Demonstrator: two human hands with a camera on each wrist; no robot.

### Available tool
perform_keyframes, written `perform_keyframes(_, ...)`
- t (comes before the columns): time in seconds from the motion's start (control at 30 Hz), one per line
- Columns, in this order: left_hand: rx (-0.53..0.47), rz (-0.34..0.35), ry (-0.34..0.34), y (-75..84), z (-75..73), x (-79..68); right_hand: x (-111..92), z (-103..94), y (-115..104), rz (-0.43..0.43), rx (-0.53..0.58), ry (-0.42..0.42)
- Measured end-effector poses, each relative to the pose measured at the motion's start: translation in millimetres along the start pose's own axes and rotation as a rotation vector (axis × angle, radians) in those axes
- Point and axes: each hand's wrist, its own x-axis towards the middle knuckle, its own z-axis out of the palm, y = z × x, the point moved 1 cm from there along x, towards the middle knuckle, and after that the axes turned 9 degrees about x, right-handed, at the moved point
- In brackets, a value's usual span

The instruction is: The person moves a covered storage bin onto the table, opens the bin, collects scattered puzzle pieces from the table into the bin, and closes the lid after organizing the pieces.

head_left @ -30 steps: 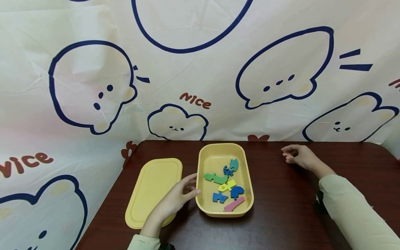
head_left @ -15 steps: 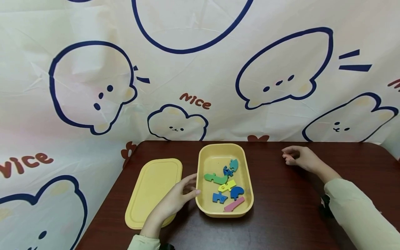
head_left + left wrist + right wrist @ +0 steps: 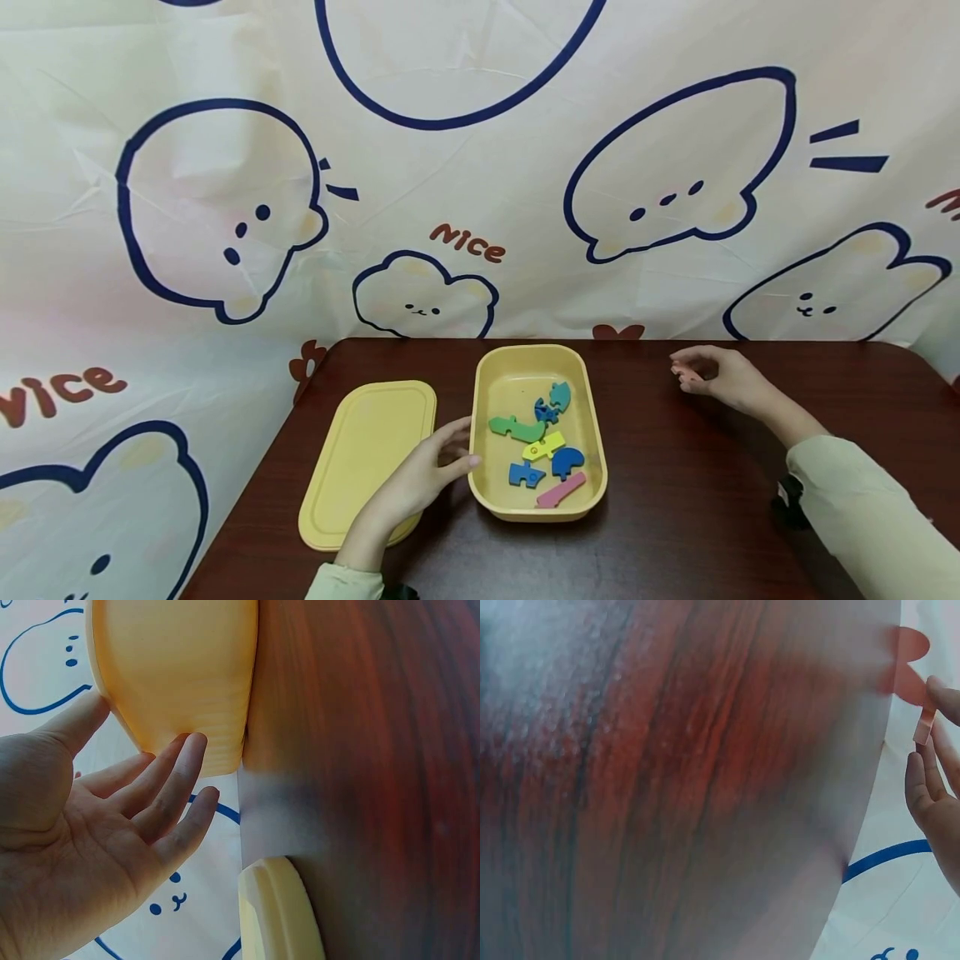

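Above the right part of the table, my right hand [image 3: 727,379] pinches a small salmon-pink puzzle piece [image 3: 684,372] between thumb and fingertips. The right wrist view shows this piece [image 3: 925,726] edge-on at the frame's edge, its full shape partly hidden by the fingers. My left hand [image 3: 423,475] rests against the left side of a yellow plastic box [image 3: 480,375]. In the left wrist view its thumb touches the rim and its loosely stretched fingers [image 3: 196,750] lie at the outer wall. Inside the box are several puzzle pieces, among them a green [image 3: 517,429], a yellow [image 3: 543,446] and a pink one [image 3: 561,490].
A yellow lid [image 3: 367,450] lies flat on the dark brown table [image 3: 660,500], left of the box and partly under my left forearm. Behind the table's far edge hangs a white cloth [image 3: 525,208] with blue cartoon outlines.
My right forearm has swung a little to the right, while the hand with the puzzle piece stays nearly in place. My left hand and the box have not visibly moved.
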Motion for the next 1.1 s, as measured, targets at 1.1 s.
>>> perform_keyframes(1.1,-0.013,0.006,-0.009,1.2,-0.1,-0.5,-15.0,22.9,-53.7,-0.239,-0.014,0.039)
